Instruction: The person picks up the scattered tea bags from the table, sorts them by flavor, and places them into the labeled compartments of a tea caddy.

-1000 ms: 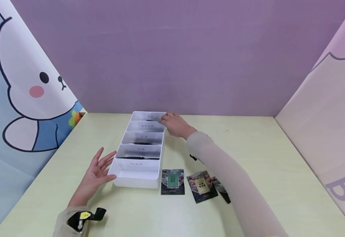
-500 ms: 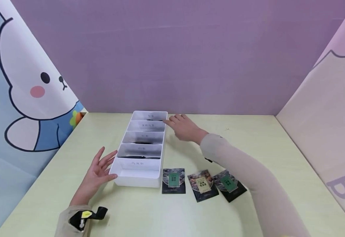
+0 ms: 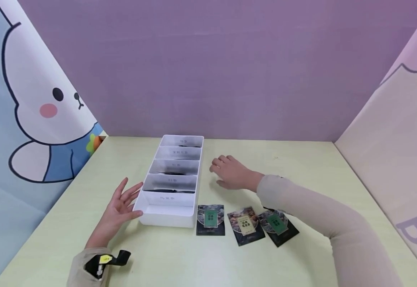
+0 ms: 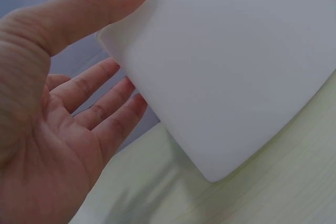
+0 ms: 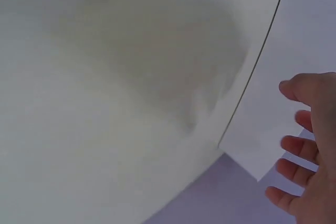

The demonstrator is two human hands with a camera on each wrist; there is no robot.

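A long white organizer box (image 3: pixel 167 221) with several labelled compartments stands on the table, and dark packets lie in all but the nearest compartment. At its near left corner my left hand (image 3: pixel 115 215) rests with spread, fairly straight fingers; in the left wrist view the fingertips (image 4: pixel 137 103) touch the box wall. Right of the box, my right hand (image 3: pixel 235 173) hovers over the table with loosely bent fingers and nothing in it. Three dark tea sachets lie in front of it: one green-labelled (image 3: pixel 210 220), one cream-labelled (image 3: pixel 246 226), one green-labelled at the right (image 3: pixel 278 227).
A purple panel (image 3: pixel 222 71) rises behind the pale table (image 3: pixel 179 259). Cartoon-printed panels stand at the left (image 3: pixel 32 107) and right (image 3: pixel 402 159). The two right-hand sachets lie almost touching.
My right hand has drawn away from the far right edge of the box, back toward me and to the right. The rightmost sachet has come into view. My left hand stays put.
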